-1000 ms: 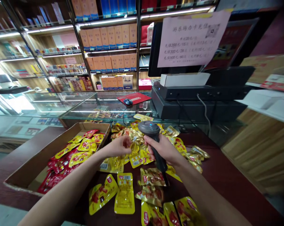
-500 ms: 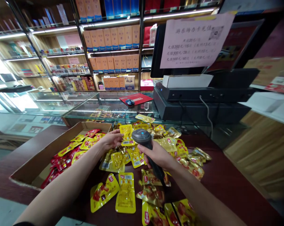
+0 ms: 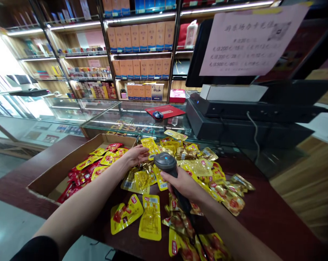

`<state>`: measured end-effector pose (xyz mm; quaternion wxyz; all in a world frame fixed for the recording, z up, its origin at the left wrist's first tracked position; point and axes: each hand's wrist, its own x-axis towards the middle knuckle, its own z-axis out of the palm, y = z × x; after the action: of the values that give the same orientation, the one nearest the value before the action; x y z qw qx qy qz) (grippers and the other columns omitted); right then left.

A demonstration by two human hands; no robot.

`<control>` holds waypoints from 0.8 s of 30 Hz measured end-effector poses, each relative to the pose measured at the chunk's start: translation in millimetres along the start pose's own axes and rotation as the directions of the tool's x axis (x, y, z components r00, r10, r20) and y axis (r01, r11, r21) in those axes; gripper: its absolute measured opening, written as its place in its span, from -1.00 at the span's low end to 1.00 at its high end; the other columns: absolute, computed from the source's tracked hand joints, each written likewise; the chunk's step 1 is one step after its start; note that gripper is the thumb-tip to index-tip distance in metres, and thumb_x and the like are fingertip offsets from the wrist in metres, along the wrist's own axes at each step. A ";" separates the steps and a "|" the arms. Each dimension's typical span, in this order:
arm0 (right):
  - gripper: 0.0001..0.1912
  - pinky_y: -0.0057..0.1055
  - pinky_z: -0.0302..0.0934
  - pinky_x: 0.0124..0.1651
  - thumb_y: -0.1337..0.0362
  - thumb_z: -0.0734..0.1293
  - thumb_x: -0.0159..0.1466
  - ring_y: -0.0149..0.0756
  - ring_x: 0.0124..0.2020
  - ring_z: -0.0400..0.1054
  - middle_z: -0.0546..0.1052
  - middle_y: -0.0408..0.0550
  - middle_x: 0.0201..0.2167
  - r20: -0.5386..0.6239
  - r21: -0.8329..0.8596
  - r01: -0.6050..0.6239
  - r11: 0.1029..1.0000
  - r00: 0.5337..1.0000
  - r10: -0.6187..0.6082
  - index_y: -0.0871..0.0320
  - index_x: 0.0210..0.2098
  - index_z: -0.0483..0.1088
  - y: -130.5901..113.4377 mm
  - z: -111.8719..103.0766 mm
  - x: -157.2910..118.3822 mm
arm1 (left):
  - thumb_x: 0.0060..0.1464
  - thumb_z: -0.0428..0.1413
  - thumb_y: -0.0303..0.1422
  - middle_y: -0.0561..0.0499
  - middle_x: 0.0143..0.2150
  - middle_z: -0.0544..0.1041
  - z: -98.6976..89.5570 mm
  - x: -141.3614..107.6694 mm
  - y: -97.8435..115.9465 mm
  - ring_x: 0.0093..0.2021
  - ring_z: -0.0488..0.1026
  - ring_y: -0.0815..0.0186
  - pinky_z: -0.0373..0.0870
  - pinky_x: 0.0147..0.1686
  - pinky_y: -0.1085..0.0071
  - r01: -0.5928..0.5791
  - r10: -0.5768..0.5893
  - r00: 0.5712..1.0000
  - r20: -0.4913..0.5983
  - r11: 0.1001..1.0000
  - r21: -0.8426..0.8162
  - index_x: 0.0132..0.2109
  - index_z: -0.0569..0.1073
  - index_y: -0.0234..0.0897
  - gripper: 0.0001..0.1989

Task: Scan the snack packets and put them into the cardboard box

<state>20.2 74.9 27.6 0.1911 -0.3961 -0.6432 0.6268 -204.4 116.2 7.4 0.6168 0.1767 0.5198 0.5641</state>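
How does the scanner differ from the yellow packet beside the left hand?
Colour: the scanner is dark, while the packet is bright yellow. Shape: the scanner is bulky with a rounded head; the packet is flat. Hold: the right hand wraps around the scanner, whereas the left hand just has its fingers at the packet's edge. Shared: each is at one hand.

Strip lights (image 3: 142, 17) are brightening the shelving (image 3: 106, 43); glare is whitening the far left. Glossy packets (image 3: 150, 221) and glass counter (image 3: 131, 108) are catching highlights, blur is softening the sign (image 3: 242, 43), and the right edge is appearing stretched and dark.
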 end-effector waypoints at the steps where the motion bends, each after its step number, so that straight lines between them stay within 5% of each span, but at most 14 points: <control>1: -0.72 -0.53 0.10 -0.72 0.08 0.34 0.24 -0.48 -0.80 0.15 0.33 -0.31 -0.78 0.004 -0.002 0.004 1.000 1.000 -0.004 0.09 -0.39 0.20 1.0 -0.1 0.7 | -0.01 0.17 -0.66 0.06 -0.46 0.48 0.6 -0.5 0.3 -0.54 0.47 0.42 0.52 -0.50 0.48 -0.002 0.002 1.000 -0.002 1.000 -0.001 -0.28 0.35 -0.31 -0.78; 14: -0.71 -0.51 0.09 -0.70 0.05 0.33 0.25 -0.47 -0.79 0.17 0.33 -0.30 -0.76 0.008 -0.011 0.033 0.999 0.999 -0.033 0.09 -0.39 0.20 1.9 -2.4 -0.7 | -0.07 0.22 -0.69 0.07 -0.50 0.44 3.3 -2.4 -1.4 -0.56 0.43 0.43 0.44 -0.58 0.55 -0.001 0.000 0.999 -0.040 0.999 -0.032 -0.36 0.29 -0.32 -0.72; 24: -0.66 -0.53 0.07 -0.72 0.03 0.33 0.25 -0.49 -0.81 0.16 0.34 -0.27 -0.77 0.017 -0.007 0.057 0.998 0.998 -0.056 0.11 -0.48 0.21 2.3 -1.7 0.1 | 0.02 0.16 -0.64 0.03 -0.49 0.43 3.7 -3.4 -2.4 -0.54 0.39 0.45 0.46 -0.52 0.53 -0.023 0.022 0.999 -0.041 1.000 -0.022 -0.36 0.40 -0.38 -0.88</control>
<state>22.0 75.8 25.6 0.2020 -0.3733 -0.6579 0.6221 -199.5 113.8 8.4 0.6016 0.1639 0.5240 0.5802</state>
